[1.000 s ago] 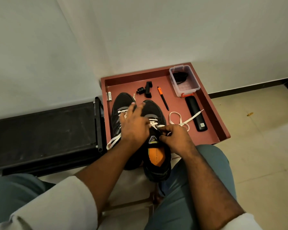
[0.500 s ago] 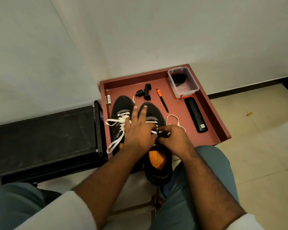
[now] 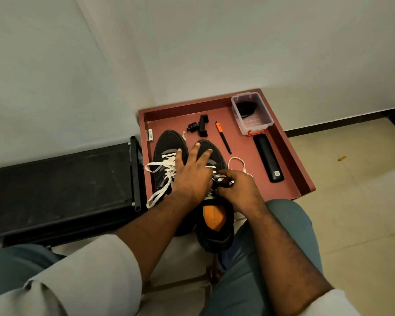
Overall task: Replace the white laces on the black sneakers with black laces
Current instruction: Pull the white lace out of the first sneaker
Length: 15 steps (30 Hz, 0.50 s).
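Left hand [image 3: 193, 173] flat on right sneaker [image 3: 214, 215], right hand [image 3: 240, 190] pinching its white lace [image 3: 236, 159]; both sneakers on red tray [image 3: 290, 156].

two black sneakers [image 3: 169, 144] side by side on the red tray [image 3: 290, 185], white laces [image 3: 162, 176] loosened.

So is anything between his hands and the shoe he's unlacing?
Nothing visible. The left hand rests flat on the right sneaker, and the right hand already pinches its white lace.
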### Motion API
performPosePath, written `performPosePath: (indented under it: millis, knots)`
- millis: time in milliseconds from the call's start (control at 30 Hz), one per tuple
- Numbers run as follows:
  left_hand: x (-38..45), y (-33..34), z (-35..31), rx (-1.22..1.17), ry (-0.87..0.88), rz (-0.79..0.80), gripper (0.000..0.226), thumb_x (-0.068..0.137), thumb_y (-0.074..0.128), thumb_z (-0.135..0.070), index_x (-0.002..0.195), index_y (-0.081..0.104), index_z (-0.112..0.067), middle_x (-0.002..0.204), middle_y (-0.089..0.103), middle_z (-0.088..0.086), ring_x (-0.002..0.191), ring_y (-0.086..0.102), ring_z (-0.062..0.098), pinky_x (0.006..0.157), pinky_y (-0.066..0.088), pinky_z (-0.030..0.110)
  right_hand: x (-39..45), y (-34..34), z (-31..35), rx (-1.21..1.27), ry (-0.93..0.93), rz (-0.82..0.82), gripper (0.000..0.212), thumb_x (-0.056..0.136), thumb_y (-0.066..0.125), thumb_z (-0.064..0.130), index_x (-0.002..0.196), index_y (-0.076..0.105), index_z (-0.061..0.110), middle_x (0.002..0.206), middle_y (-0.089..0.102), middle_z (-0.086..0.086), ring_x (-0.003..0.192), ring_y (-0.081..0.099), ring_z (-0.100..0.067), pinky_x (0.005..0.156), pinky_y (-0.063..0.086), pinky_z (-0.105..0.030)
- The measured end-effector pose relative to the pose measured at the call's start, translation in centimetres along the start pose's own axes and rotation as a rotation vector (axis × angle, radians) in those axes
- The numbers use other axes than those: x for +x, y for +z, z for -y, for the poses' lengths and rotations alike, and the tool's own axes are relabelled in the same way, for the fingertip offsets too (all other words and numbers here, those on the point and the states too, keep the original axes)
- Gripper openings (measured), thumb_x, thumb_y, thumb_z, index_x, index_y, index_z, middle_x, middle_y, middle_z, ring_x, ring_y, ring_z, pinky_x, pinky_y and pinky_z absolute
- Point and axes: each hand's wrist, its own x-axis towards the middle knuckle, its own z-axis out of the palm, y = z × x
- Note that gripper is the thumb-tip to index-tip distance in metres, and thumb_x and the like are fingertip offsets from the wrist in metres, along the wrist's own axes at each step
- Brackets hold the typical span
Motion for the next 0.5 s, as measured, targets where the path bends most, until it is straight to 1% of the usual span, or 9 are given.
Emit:
performPosePath:
  millis: [67, 100, 200, 267, 333, 400, 433, 467, 500]
  knots:
    - [-0.7, -0.6, 0.7, -0.147, -0.08, -0.099, 0.021, 0.095, 0.054, -0.034, 0.102, 0.071, -0.024, 0.16, 0.023, -0.003, 0.15, 0.003, 0.023, 0.118, 0.002, 0.059, -0.1, 0.0, -0.2, -0.015, -0.007, -0.037, 0.053, 0.075, 0.075, 0.007, 0.126, 0.064, 0.018, 0.114, 0.065, 0.001, 0.101, 0.061, -0.012, 0.083, 0.051, -0.021]
    - [-1.0, -0.7, 1.6, -0.205, -0.128, -0.152, 0.019, 0.093, 0.055, -0.032, 0.101, 0.07, -0.024, 0.158, 0.028, -0.003, 0.15, 0.007, 0.022, 0.119, 0.003, 0.057, -0.1, 0.0, -0.2, -0.025, 0.003, -0.043, 0.056, 0.076, 0.075, 0.008, 0.13, 0.061, 0.019, 0.118, 0.061, 0.0, 0.103, 0.058, -0.012, 0.085, 0.051, -0.024]
    - [-1.8, -0.8, 5.7, -0.259, -0.232, -0.295, 0.014, 0.09, 0.059, -0.029, 0.097, 0.069, -0.021, 0.151, 0.04, -0.002, 0.147, 0.019, 0.021, 0.118, 0.009, 0.052, -0.2, 0.0, -0.2, -0.042, 0.002, -0.041, 0.06, 0.077, 0.074, 0.009, 0.134, 0.058, 0.02, 0.12, 0.056, -0.001, 0.102, 0.052, -0.009, 0.084, 0.043, -0.019]
    - [-2.2, -1.0, 7.7, -0.282, -0.279, -0.375, 0.011, 0.087, 0.063, -0.025, 0.088, 0.071, -0.017, 0.143, 0.049, 0.001, 0.142, 0.028, 0.023, 0.113, 0.015, 0.049, -0.2, 0.2, 0.0, -0.028, -0.01, -0.038, 0.058, 0.075, 0.075, 0.009, 0.131, 0.061, 0.019, 0.119, 0.061, -0.002, 0.104, 0.057, -0.011, 0.086, 0.045, -0.02]
    - [-2.5, -1.1, 8.4, -0.265, -0.327, -0.421, 0.01, 0.085, 0.063, -0.02, 0.084, 0.07, -0.014, 0.127, 0.059, 0.003, 0.13, 0.042, 0.025, 0.109, 0.022, 0.048, -0.3, 0.1, 0.1, -0.004, 0.005, -0.041, 0.054, 0.076, 0.073, 0.006, 0.128, 0.063, 0.016, 0.118, 0.065, -0.002, 0.102, 0.06, -0.011, 0.085, 0.048, -0.021]
    - [-2.7, -1.1, 9.0, -0.321, -0.471, -0.488, 0.009, 0.084, 0.061, -0.022, 0.081, 0.065, -0.014, 0.104, 0.063, 0.005, 0.108, 0.055, 0.027, 0.099, 0.032, 0.048, -0.4, -0.1, 0.0, 0.016, 0.043, -0.051, 0.05, 0.078, 0.071, 0.003, 0.126, 0.063, 0.014, 0.111, 0.067, 0.0, 0.094, 0.059, -0.008, 0.077, 0.046, -0.013]
    - [-2.7, -1.2, 9.4, -0.375, -0.571, -0.504, 0.011, 0.085, 0.061, -0.025, 0.081, 0.064, -0.015, 0.102, 0.063, 0.005, 0.104, 0.056, 0.029, 0.095, 0.035, 0.048, -0.4, -0.1, -0.1, 0.023, 0.051, -0.053, 0.048, 0.079, 0.071, 0.003, 0.125, 0.064, 0.013, 0.106, 0.066, 0.002, 0.091, 0.059, -0.007, 0.073, 0.044, -0.01]
    - [-2.8, -1.3, 9.7, -0.422, -0.66, -0.492, 0.014, 0.086, 0.063, -0.03, 0.086, 0.065, -0.017, 0.111, 0.063, 0.006, 0.108, 0.055, 0.03, 0.094, 0.035, 0.048, -0.4, -0.1, -0.2, 0.022, 0.048, -0.051, 0.047, 0.079, 0.072, 0.004, 0.124, 0.064, 0.013, 0.103, 0.065, 0.004, 0.091, 0.06, -0.008, 0.072, 0.043, -0.008]
    - [-3.0, -1.4, 9.7, -0.456, -0.736, -0.446, 0.02, 0.086, 0.065, -0.036, 0.096, 0.067, -0.018, 0.125, 0.058, 0.007, 0.117, 0.051, 0.032, 0.097, 0.034, 0.05, -0.4, 0.1, -0.2, 0.014, 0.04, -0.048, 0.048, 0.078, 0.075, 0.006, 0.124, 0.064, 0.013, 0.104, 0.065, 0.004, 0.095, 0.062, -0.01, 0.076, 0.045, -0.011]
